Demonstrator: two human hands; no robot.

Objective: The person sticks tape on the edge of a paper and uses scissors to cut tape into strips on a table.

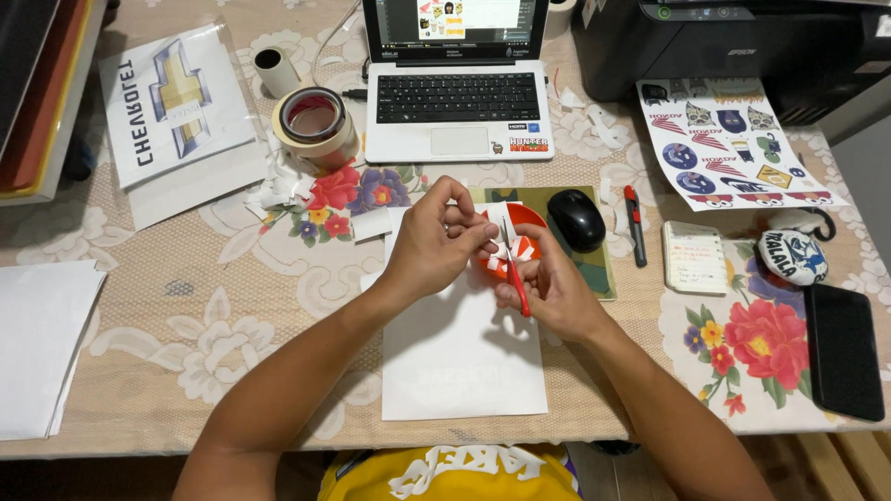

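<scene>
left hand [434, 243] pinching sticker [509, 243], frame centre | right hand [549, 289] gripping red knife [516, 278] (blade end hidden) | both hovering over white sheet [459, 357] | mouse [576, 219] sitting just right

Mouse [575, 219] just beside right hand [549, 288]

laptop screen [455, 23]: top middle of the counter, lit, dark window with a small bright picture
laptop sticker [527, 144]: lower right palm rest, red and black
sticker sheet [733, 144]: right, by the printer, white with colourful decals
bagged print [176, 102]: upper left, white with a gold-and-grey emblem
</scene>
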